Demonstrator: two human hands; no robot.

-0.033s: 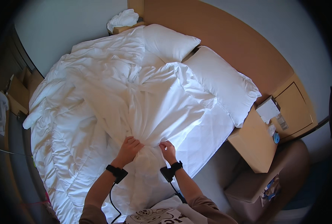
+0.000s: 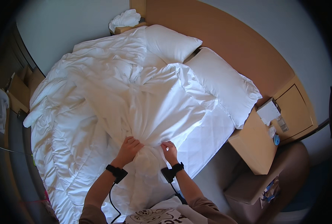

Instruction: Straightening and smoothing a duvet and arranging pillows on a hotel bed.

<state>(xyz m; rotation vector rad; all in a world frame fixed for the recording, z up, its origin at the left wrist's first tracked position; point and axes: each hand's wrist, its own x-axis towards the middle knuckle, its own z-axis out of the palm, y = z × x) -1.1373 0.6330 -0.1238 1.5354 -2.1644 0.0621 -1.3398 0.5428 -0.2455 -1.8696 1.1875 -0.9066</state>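
A large white duvet (image 2: pixel 72 123) lies rumpled over most of the bed. Its fabric is gathered in front of my body, with folds fanning from between my hands toward the pillows. My left hand (image 2: pixel 130 150) is closed on the gathered cloth, knuckles up. A little to the right, my right hand (image 2: pixel 169 151) pinches the same duvet between thumb and fingers. Below the hands a bunched part of the duvet hangs toward my shirt.
Two white pillows (image 2: pixel 171 43) (image 2: pixel 224 84) lean near the brown headboard (image 2: pixel 226 41). Bare white sheet (image 2: pixel 207 140) shows at the right. A wooden bedside table (image 2: pixel 254 145) with a white box (image 2: pixel 268 111) and a brown armchair (image 2: pixel 244 190) stand right. White cloth (image 2: pixel 125 19) sits at the far corner.
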